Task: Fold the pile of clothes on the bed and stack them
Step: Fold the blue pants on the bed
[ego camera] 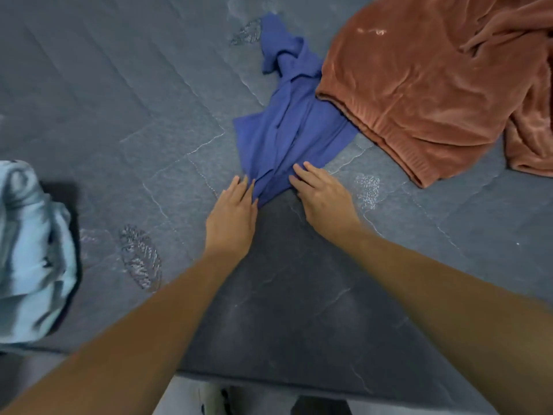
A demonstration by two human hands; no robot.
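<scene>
blue garment [287, 130]: looking thin, matt, creased cloth
rust sweater [419, 85]: showing plush, ribbed, faintly shiny pile
bed cover [119, 100]: appearing quilted, stitched, matt grey fabric

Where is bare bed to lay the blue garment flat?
Bare bed lies left of the blue garment, beyond the pale blue pile. Near the edge, between the forearms, is free too. The right is crowded: the rust velvet garment overlaps the blue one.

Grey quilted bed cover [104, 100], stitched lines, silvery leaf motifs; pale floor [185, 396] below edge.
</scene>
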